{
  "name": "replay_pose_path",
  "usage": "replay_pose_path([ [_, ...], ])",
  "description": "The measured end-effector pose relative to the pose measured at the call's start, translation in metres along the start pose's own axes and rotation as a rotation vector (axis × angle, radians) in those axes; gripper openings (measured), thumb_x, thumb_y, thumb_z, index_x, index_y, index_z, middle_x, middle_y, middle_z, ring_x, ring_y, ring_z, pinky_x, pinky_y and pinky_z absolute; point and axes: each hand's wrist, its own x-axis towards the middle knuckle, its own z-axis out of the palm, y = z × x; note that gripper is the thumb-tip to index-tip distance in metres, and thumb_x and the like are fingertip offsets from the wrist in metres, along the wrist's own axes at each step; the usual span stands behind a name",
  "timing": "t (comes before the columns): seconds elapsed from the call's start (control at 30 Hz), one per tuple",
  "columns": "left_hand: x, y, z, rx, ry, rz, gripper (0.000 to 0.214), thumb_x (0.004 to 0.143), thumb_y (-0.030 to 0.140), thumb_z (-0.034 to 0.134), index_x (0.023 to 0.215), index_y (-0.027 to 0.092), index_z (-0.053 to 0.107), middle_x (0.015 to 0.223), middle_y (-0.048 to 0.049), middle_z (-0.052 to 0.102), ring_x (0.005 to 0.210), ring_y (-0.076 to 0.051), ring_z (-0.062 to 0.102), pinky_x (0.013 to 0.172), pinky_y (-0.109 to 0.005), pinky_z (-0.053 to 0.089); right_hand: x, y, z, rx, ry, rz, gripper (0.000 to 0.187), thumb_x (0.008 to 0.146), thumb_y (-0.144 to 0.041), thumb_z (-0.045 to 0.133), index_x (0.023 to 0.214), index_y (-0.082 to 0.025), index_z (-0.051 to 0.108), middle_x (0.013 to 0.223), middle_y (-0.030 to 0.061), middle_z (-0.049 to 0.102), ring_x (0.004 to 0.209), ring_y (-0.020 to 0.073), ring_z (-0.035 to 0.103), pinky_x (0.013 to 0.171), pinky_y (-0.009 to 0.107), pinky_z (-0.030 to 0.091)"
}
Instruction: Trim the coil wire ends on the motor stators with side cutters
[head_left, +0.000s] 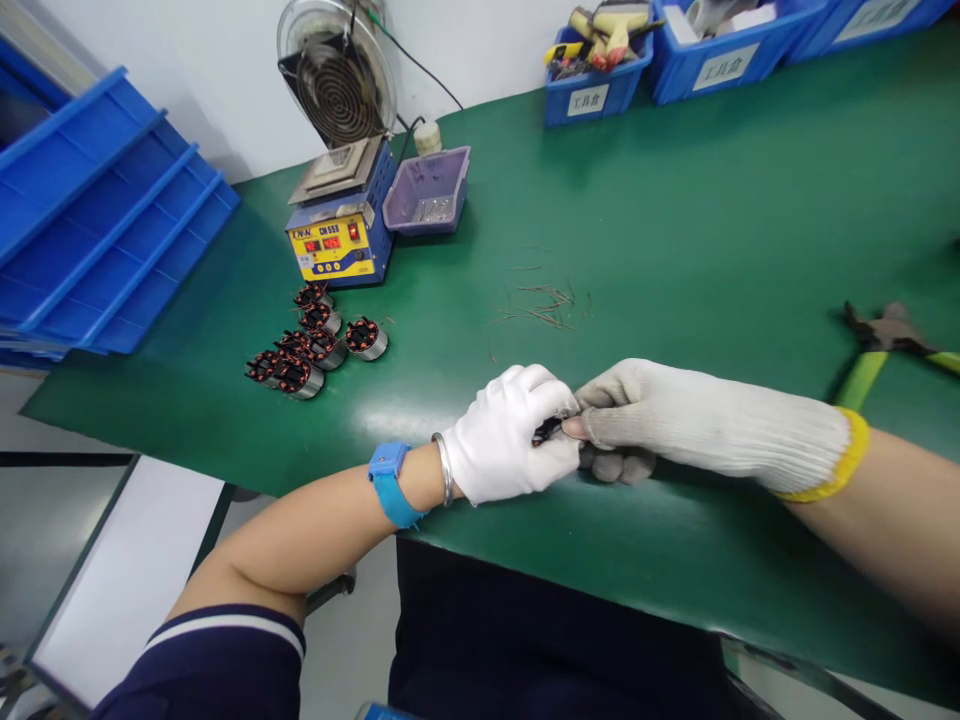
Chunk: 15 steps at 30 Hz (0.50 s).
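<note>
My left hand, in a white glove, is closed round a small dark part that barely shows between the fingers. My right hand, in a grey knit glove with a yellow cuff, pinches at the same part from the right, thumb and forefinger together. Both hands meet just above the near edge of the green table. The part is mostly hidden; it may be one of the small wound stators. A blue wrist strap and a metal bangle sit on my left wrist.
Several copper-wound stators lie in a group left of the hands. Behind them stand a blue and yellow solder pot and a purple tray. Wire clippings lie mid-table. Green-handled pliers rest at right. Blue bins line the back; blue trays are stacked left.
</note>
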Motion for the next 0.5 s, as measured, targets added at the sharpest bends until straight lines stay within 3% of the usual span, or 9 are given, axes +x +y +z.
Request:
replay_pose_path([
  [0.27, -0.001, 0.004, 0.000, 0.003, 0.016, -0.065, 0.013, 0.088, 0.032, 0.045, 0.091, 0.022, 0.053, 0.090, -0.0074, 0.062, 0.086, -0.023, 0.058, 0.078, -0.039, 0.051, 0.001, 0.003, 0.002, 0.092, 0.025, -0.015, 0.043, 0.050, -0.055, 0.086, 0.059, -0.017, 0.068, 0.060, 0.0082, 0.068, 0.047, 0.0116, 0.059, 0.044, 0.017, 0.047],
  [0.33, -0.001, 0.007, -0.003, -0.013, 0.005, -0.091, 0.012, 0.083, 0.031, 0.050, 0.091, 0.022, 0.050, 0.092, -0.0076, 0.061, 0.086, -0.024, 0.058, 0.078, -0.039, 0.051, 0.001, 0.005, 0.003, 0.080, 0.040, -0.031, 0.040, 0.054, -0.055, 0.083, 0.058, -0.018, 0.068, 0.059, 0.0086, 0.068, 0.046, 0.0110, 0.057, 0.044, 0.017, 0.047],
  [0.5, -0.002, 0.015, -0.015, -0.089, -0.078, -0.112, 0.037, 0.067, 0.037, 0.065, 0.095, 0.022, 0.046, 0.099, -0.0075, 0.058, 0.084, -0.023, 0.056, 0.075, -0.040, 0.053, 0.003, 0.011, 0.007, 0.052, 0.087, -0.087, 0.036, 0.060, -0.052, 0.077, 0.057, -0.018, 0.068, 0.057, 0.0099, 0.067, 0.043, 0.0124, 0.055, 0.041, 0.020, 0.046],
])
